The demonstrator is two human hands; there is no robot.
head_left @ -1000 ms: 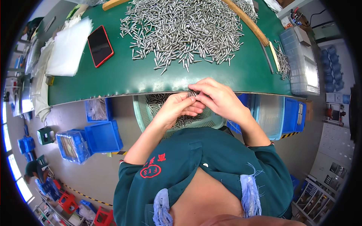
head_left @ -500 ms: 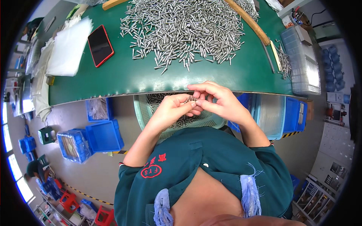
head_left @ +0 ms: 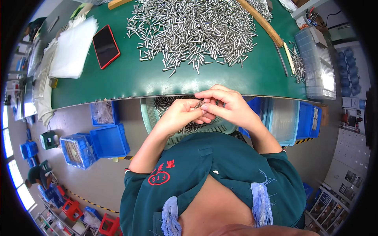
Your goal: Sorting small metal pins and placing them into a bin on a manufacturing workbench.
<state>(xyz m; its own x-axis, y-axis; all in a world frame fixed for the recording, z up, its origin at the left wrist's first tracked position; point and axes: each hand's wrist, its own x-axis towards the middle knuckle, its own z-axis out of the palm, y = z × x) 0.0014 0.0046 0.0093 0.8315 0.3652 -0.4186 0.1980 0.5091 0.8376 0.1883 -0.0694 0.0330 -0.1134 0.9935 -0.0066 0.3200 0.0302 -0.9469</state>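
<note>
My two hands meet in front of the table edge, above a light green plastic basket [head_left: 147, 120] that holds more metal parts. Closed in the curled fingers of my left hand [head_left: 178, 114] is a small bunch of silvery metal pins [head_left: 198, 105]. My right hand [head_left: 230, 105] has its thumb and fingertips pressed together at that bunch; how many pins they grip is hidden. On the green tabletop beyond lies a large heap of the same slim, stepped metal pins [head_left: 197, 33], its near edge scattered.
Wooden bars flank the heap, one on the right [head_left: 263, 23]. A red-edged phone [head_left: 106, 47] and white sheets [head_left: 75, 49] lie left. Clear plastic boxes [head_left: 315, 65] stand right, beside loose long pins [head_left: 298, 67]. Blue bins [head_left: 109, 141] sit on the floor. Another person [head_left: 37, 176] is far left.
Both hands stay in nearly the same place. The right fingers and thumb have shifted slightly at the bunch of pins, and the view has moved a little.
</note>
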